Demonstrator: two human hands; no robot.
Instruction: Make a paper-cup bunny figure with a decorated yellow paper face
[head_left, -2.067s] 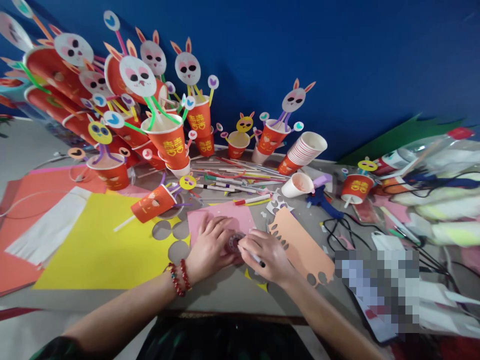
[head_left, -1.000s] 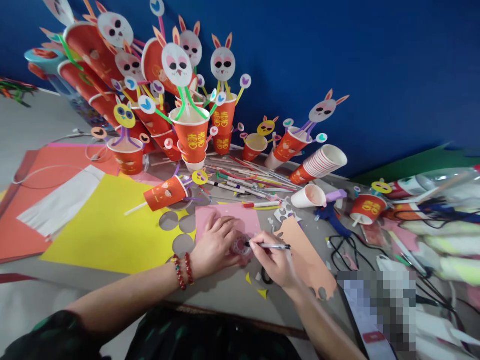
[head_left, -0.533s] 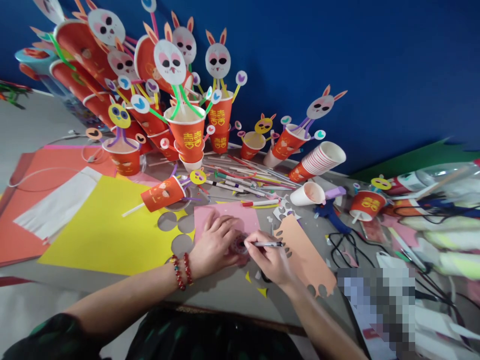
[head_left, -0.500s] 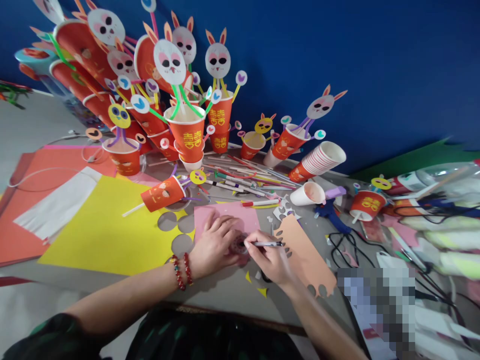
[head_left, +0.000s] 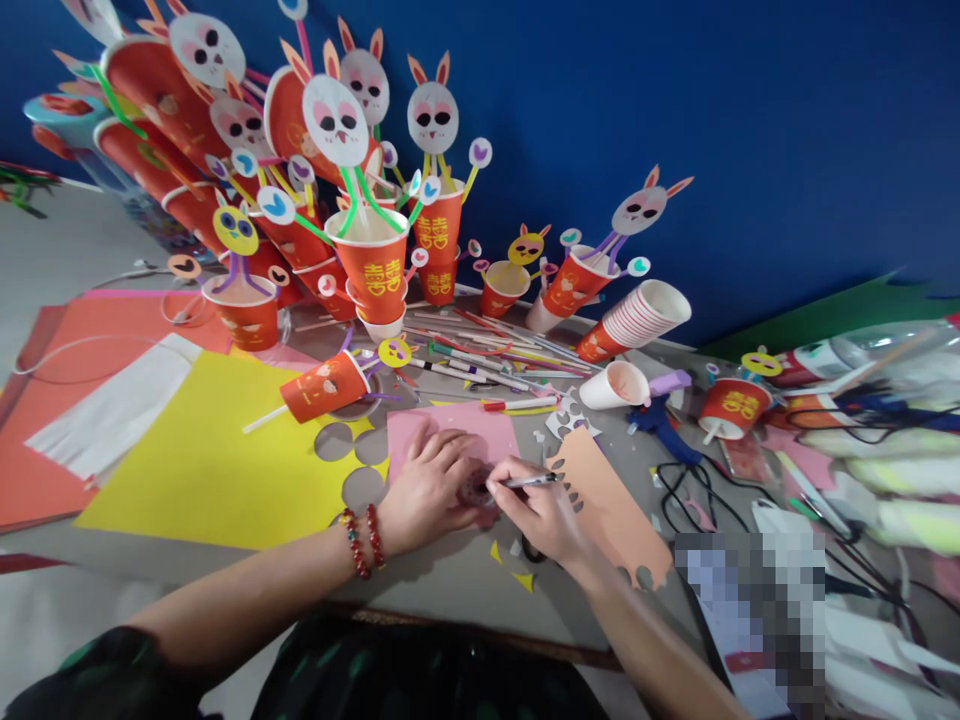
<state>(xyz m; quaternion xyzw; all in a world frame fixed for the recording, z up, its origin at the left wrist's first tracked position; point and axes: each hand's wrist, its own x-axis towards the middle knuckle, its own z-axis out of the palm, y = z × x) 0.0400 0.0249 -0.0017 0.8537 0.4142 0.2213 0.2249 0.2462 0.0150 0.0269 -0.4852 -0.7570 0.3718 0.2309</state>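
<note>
My left hand [head_left: 427, 495] lies on a sheet of pink paper [head_left: 491, 425], its fingers stretched out and a little apart. Beside its fingertips and thumb is a small round piece [head_left: 474, 487], partly hidden, pressed down on the paper. My right hand [head_left: 544, 515] is closed around a slim pen [head_left: 532, 480], with the tip at the round piece. An orange sheet [head_left: 604, 500] with cut edges lies to the right of that hand. Yellow paper [head_left: 217, 450] with round holes reaches close to my left wrist.
Red paper cups [head_left: 371, 265] with rabbit-face figures crowd the back left. Markers [head_left: 480, 372] and sticks lie behind the pink paper. Stacked cups [head_left: 645, 318], a blue glue gun [head_left: 667, 430] and its black cord are at right. Yellow scraps [head_left: 525, 581] lie near the front edge.
The pen has tilted slightly, its rear end a little higher and shifted left. My left hand stays almost in place on the paper.
</note>
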